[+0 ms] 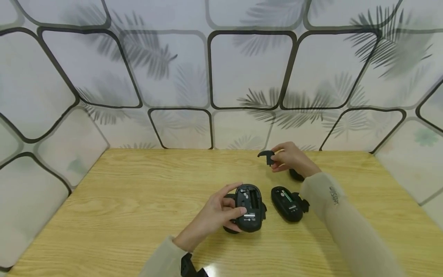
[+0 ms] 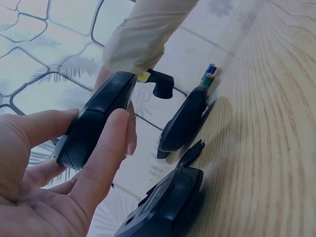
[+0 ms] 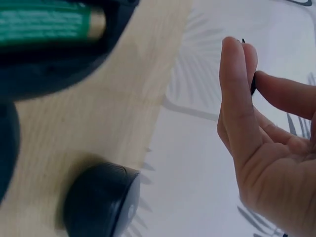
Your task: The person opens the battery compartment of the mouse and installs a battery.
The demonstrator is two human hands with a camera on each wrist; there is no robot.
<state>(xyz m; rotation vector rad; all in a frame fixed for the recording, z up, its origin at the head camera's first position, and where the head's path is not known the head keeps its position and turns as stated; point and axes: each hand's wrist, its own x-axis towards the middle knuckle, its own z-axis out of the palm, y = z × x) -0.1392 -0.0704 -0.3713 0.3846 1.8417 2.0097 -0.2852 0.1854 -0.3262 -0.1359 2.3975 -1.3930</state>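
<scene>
I count two hands, my left hand (image 1: 216, 213) and right hand (image 1: 290, 157); two clear mice, one mouse (image 1: 250, 204) at centre, another mouse (image 1: 285, 207) right of it; two half-hidden dark bodies (image 1: 230, 230) (image 1: 296, 176); one pinched cover (image 1: 267, 154); at least one green battery (image 1: 286, 195).

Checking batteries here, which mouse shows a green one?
The upturned mouse beside the right sleeve; the held mouse in the left hand shows an empty slot.

Long, pale beige sleeves (image 1: 349, 227) cover this person's arms, dark lettering (image 1: 333, 195) marks the right one, and a black, angular device (image 1: 189, 266) sits by the left cuff (image 1: 169, 250).
</scene>
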